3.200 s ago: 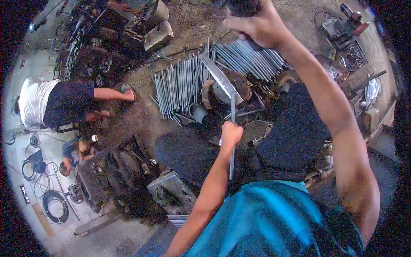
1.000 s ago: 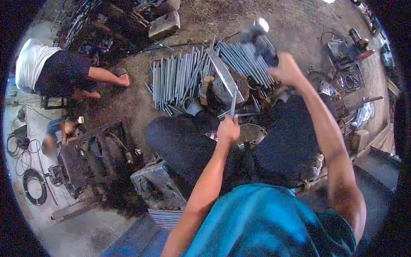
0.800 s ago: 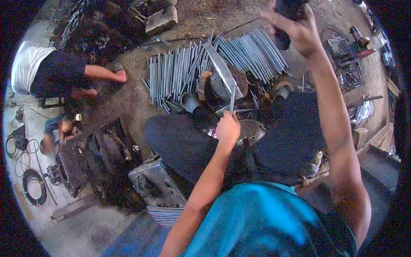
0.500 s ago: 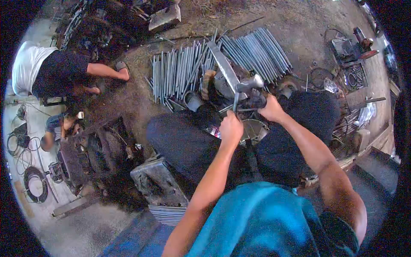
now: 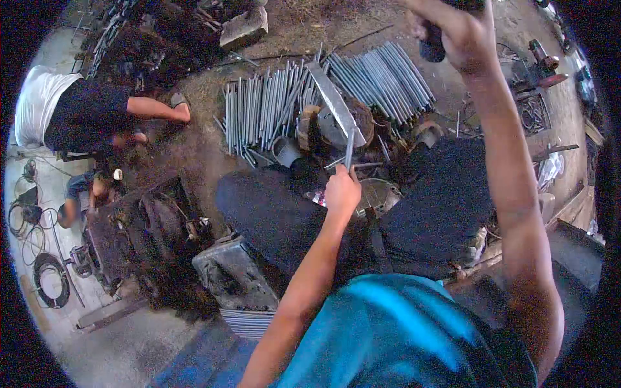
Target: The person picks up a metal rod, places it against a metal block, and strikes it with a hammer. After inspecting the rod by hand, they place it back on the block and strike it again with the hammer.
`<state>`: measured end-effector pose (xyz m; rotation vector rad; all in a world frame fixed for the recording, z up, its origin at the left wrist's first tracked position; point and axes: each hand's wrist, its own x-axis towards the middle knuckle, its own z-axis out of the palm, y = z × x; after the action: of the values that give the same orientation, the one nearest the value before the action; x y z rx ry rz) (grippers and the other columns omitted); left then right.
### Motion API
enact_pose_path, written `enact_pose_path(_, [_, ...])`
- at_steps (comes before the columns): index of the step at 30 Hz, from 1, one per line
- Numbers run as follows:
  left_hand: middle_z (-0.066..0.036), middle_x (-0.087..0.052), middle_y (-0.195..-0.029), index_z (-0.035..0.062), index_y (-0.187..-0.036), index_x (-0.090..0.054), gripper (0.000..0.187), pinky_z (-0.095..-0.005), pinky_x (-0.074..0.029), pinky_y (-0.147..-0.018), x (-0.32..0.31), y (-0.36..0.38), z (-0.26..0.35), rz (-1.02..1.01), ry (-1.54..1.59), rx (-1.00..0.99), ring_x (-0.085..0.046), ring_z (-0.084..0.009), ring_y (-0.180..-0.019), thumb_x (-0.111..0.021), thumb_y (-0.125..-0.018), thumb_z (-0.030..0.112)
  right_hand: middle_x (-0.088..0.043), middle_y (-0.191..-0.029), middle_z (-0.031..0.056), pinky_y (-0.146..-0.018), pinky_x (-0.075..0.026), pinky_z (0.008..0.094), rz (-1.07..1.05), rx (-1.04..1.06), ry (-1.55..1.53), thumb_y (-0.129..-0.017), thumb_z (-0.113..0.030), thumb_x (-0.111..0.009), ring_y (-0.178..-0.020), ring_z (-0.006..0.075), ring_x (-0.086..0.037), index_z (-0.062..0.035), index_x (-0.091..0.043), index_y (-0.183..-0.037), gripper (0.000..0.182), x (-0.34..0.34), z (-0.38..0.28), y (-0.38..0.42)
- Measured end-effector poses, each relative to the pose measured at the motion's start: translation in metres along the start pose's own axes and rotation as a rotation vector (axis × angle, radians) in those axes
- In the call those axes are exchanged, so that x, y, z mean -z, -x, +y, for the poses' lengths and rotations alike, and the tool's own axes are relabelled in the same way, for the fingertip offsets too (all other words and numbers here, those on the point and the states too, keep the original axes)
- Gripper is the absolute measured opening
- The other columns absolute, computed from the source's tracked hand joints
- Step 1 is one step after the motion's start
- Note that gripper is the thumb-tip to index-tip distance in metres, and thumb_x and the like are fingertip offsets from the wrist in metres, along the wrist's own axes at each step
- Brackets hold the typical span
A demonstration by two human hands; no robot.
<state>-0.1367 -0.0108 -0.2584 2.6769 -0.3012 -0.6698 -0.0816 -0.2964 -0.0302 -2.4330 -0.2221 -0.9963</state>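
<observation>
A metal rod (image 5: pixel 350 147) is held in my left hand (image 5: pixel 343 189), its upper end against the lower end of a long flat steel bar (image 5: pixel 335 97). Beneath the bar is a round wooden block (image 5: pixel 365 116). My right hand (image 5: pixel 460 40) is raised at the top of the view, its fingers wrapped round a hammer (image 5: pixel 432 49), blurred and partly cut off by the frame edge.
Two bundles of metal rods (image 5: pixel 262 110) (image 5: pixel 388 81) lie on the ground ahead. A person in dark shorts (image 5: pixel 90 110) bends at the left, with another person (image 5: pixel 84 194) below. A battered metal box (image 5: pixel 236 275) stands beside my left leg; a grinder (image 5: pixel 543 57) is at right.
My right hand has swung up and away from the bar with the hammer. My left hand stays low, holding the rod at the bar's end.
</observation>
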Motion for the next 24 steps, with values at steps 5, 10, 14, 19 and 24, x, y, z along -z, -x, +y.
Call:
enact_pose_path(5, [-0.031,-0.064,-0.081,-0.0034,-0.096,-0.052,0.035,-0.0568,-0.05,-0.072,0.005,-0.004,0.003,-0.031,0.04,0.021,-0.063,-0.0481,-0.079,-0.047,-0.096,0.031,-0.064,-0.084,0.0124,-0.081,-0.048,0.0391,0.224,-0.863,-0.538,-0.067,-0.016,-0.074,-0.081,0.0289,-0.063,-0.0025,-0.064,-0.097,0.034,-0.207,0.059,0.276])
enact_pose_path(10, [-0.031,-0.063,-0.077,-0.0029,-0.096,-0.056,0.031,-0.0578,-0.049,-0.069,-0.008,-0.006,-0.012,0.033,0.086,-0.06,-0.062,-0.0497,-0.075,-0.049,-0.095,0.028,-0.064,-0.088,0.0307,-0.079,-0.05,0.0457,-0.592,-1.134,-0.164,-0.062,-0.007,-0.061,-0.089,0.0426,-0.064,0.0083,-0.061,-0.091,0.033,-0.13,-0.006,0.223])
enact_pose_path(14, [-0.033,-0.063,-0.084,-0.0029,-0.095,-0.055,0.037,-0.0568,-0.049,-0.077,-0.002,-0.004,-0.016,-0.141,0.154,-0.015,-0.061,-0.0507,-0.085,-0.046,-0.097,0.033,-0.063,-0.082,0.0297,-0.077,-0.05,0.047,-0.509,-0.805,-0.001,-0.061,-0.012,-0.06,-0.083,0.0446,-0.063,0.0102,-0.061,-0.088,0.035,-0.105,0.026,0.189])
enact_pose_path(19, [-0.031,-0.064,-0.084,-0.0024,-0.094,-0.056,0.04,-0.0569,-0.049,-0.073,-0.002,-0.004,-0.006,-0.045,0.063,0.001,-0.062,-0.0497,-0.081,-0.044,-0.098,0.036,-0.064,-0.072,0.014,-0.073,-0.051,0.0373,-0.392,-0.457,0.255,-0.069,-0.018,-0.068,-0.073,0.0308,-0.063,0.0021,-0.065,-0.093,0.032,-0.023,0.01,0.04])
enact_pose_path(24, [-0.031,-0.064,-0.084,-0.0025,-0.094,-0.055,0.04,-0.0572,-0.049,-0.073,0.001,-0.003,-0.001,-0.044,0.094,0.018,-0.062,-0.0496,-0.081,-0.044,-0.098,0.035,-0.055,-0.059,0.0016,-0.041,-0.045,0.0237,0.129,-0.45,-0.76,-0.083,-0.003,-0.064,-0.044,0.0084,-0.052,-0.0026,-0.052,-0.077,0.013,-0.002,0.021,0.018])
